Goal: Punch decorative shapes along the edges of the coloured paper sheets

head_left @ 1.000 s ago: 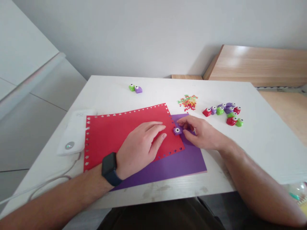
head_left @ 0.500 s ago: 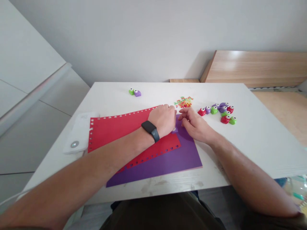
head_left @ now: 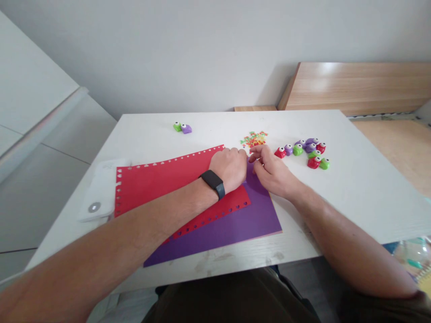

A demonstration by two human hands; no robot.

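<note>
My left hand (head_left: 229, 167), a watch on its wrist, is closed at the right edge of a red paper sheet (head_left: 161, 184). Small cut-out shapes run along that sheet's edges. Under the fist is a purple craft punch, now almost wholly hidden. My right hand (head_left: 271, 170) hovers just to the right, its fingers loosely curled and apart with nothing visible between them. Purple paper (head_left: 215, 235) lies beneath the red sheet. Beyond my right hand is a heap of tiny coloured paper cut-outs (head_left: 255, 138).
Several eyed punches in red, purple and green (head_left: 298, 150) stand to the right. A green punch (head_left: 177, 127) and a purple one (head_left: 186, 129) sit at the back left. A white device with a round button (head_left: 101, 190) lies at the left of the white table (head_left: 357, 188).
The view has shifted slightly, so the table's things appear a little further left. The purple punch's eye, visible below my left hand before, is now hidden. My hands keep nearly the same pose.
</note>
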